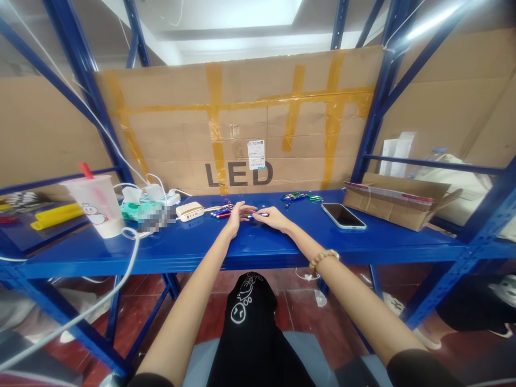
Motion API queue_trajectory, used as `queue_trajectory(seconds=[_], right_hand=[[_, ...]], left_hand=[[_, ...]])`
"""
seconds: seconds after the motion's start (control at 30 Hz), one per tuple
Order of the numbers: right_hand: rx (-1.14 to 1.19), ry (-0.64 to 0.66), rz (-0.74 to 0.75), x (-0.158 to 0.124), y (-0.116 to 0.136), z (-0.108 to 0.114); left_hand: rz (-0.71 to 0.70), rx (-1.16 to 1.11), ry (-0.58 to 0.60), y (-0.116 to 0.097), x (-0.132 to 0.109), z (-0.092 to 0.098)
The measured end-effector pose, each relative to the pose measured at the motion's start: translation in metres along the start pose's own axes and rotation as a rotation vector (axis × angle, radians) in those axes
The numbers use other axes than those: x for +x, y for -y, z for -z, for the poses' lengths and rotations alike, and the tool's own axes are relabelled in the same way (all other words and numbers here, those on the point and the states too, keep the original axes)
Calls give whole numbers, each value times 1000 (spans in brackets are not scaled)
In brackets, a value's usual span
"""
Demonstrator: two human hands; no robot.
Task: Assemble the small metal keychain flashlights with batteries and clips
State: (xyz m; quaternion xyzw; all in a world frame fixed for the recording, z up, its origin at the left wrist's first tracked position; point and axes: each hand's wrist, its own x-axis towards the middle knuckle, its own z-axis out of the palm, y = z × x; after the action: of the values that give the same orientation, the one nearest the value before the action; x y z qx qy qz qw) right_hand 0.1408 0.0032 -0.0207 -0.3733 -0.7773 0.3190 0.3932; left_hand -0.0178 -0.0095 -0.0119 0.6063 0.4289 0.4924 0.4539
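A small blue and white pen-like piece [260,215] is pinched in my right hand [274,219], pointing left toward my other hand. My left hand [241,216] is beside its tip, fingers apart and palm turned inward; whether it touches the piece I cannot tell. Just left of that hand lies a small pile of red, blue and purple pen-like pieces [221,211] on the blue table [258,244]. Farther back, to the right of my hands, sits a cluster of green and blue small pieces [300,198].
A phone [344,216] and an open cardboard box [397,201] are on the right. To the left stand a power bank [190,211], a green packet [139,211] and a plastic cup [99,207] near a white cable [131,258]. A large cardboard sheet [173,140] closes the back.
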Motion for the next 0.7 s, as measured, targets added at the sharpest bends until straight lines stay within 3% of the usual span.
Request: queue_trajectory(seconds=[0.27,0.7], right_hand=[[8,25,-34,-5,8,1],[16,-27,-26,2,-2,0]], left_hand=[[9,-9,-1,1,0,0],[5,-36,-10,0,0,0]])
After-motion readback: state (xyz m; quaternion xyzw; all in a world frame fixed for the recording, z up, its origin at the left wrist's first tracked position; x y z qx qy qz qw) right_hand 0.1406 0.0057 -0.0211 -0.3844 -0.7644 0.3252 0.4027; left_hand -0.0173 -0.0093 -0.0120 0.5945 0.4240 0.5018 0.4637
